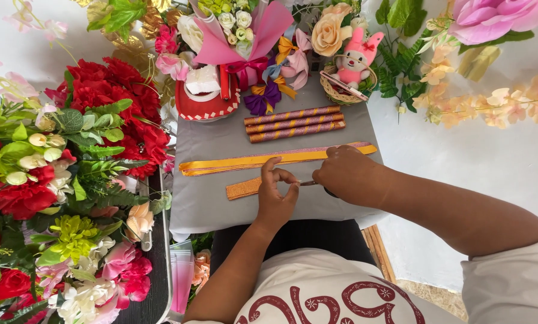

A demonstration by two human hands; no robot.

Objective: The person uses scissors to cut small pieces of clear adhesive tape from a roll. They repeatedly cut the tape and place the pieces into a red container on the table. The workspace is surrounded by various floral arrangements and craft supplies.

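— Red artificial flowers (110, 90) crowd the left of the frame. What has the left hand (275, 195)?

— Fingers pinch the glittery orange strip (243, 188) at centre; the right hand (344, 174) closes round a small, mostly hidden tool.

— Progress?

— Three rolled sticks (294, 123) lie finished above; this strip and the yellow ribbon (269, 160) remain flat.

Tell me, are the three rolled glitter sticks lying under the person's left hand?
No, the three rolled sticks lie farther up the grey table, apart from the left hand.

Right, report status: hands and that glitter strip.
Left hand pinching gold glitter strip. Right hand gripping a small tool, mostly hidden. Long yellow ribbon just behind the strip.
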